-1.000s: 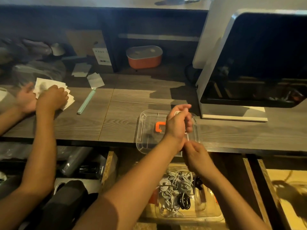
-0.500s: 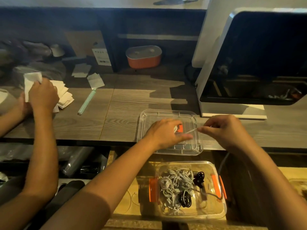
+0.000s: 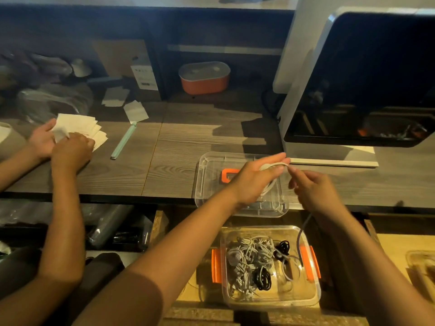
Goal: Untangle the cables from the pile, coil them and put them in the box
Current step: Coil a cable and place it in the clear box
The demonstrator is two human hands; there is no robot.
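My left hand hovers over a clear lid on the wooden table, fingers stretched toward the right. A white cable is looped around this hand. My right hand is just to the right and pinches the same cable near the left fingertips. From under my right hand the cable drops down into the clear box with orange latches, which stands below the table edge. Inside the box lie several coiled white and black cables.
Another person's hands handle a stack of white papers at the table's left. A pale green stick lies beside them. A large white machine with a dark window stands at the right; an orange container sits at the back.
My right hand has come back in close to my left fingertips with the cable. My left hand has straightened its fingers to the right. The other person's hands have lowered onto the papers.
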